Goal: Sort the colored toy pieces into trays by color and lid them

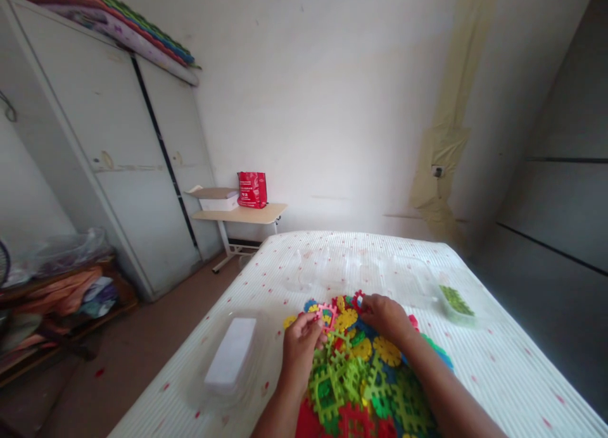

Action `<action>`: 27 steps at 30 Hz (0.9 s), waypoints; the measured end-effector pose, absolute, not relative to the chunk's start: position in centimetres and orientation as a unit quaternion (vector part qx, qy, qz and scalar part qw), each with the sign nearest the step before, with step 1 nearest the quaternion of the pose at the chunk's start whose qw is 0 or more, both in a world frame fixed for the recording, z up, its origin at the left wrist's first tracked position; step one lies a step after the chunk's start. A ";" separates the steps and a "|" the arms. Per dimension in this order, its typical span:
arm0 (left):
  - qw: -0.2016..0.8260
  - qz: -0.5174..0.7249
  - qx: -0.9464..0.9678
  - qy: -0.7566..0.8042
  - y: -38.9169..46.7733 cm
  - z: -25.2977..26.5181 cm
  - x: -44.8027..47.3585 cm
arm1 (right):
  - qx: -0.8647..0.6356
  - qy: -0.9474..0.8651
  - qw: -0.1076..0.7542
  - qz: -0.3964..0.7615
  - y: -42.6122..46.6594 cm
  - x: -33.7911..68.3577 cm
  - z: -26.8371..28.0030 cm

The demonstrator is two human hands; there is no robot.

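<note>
A pile of colourful plastic building pieces (351, 375) lies in front of me: green notched squares, yellow notched discs, and red and blue pieces. My left hand (303, 337), at the pile's left side, has its fingers closed on a pink square frame piece (329, 308) with notched edges. Beyond the pile's far edge reaches my right hand (386, 314), its fingertips pinched around a red notched piece (357, 300). The two held pieces are apart.
Left of the pile, a clear plastic container (232, 356) has a white rectangle on it. Clear trays (365, 276) stand at the back, and a clear box (456, 305) with green pieces is on the right. A side table (256, 214) carries a red bag (253, 189).
</note>
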State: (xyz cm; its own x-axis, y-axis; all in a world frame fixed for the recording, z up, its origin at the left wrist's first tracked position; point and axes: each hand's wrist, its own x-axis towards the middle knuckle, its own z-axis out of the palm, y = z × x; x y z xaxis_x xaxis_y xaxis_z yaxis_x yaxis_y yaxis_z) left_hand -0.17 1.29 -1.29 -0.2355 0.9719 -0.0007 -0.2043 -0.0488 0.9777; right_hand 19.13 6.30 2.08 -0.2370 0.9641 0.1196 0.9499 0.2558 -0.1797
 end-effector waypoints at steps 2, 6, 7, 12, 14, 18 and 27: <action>0.483 0.613 0.387 0.492 1.3 -1.3 -0.1 | -0.592 -0.797 0.119 0.028 5.7 18.9 2.7; 0.492 0.609 0.389 0.485 1.2 -1.3 -0.1 | -0.501 -0.849 0.168 0.024 3.9 17.5 4.6; 0.497 0.609 0.386 0.483 1.2 -1.3 -0.1 | -0.478 -0.861 0.176 0.019 3.4 17.0 4.9; 0.529 0.623 0.358 0.452 1.3 -1.3 -0.4 | -0.446 -0.879 0.160 -0.045 2.3 15.2 5.2; 0.540 0.627 0.351 0.439 1.4 -1.4 -0.5 | -0.447 -0.880 0.148 -0.066 2.3 14.8 4.8; 0.547 0.624 0.359 0.427 1.4 -1.8 -0.6 | -0.436 -0.887 0.129 -0.084 2.4 14.4 4.0; 0.528 0.623 0.381 0.433 1.5 -2.6 -0.5 | -0.428 -0.890 0.125 -0.100 1.9 13.6 4.0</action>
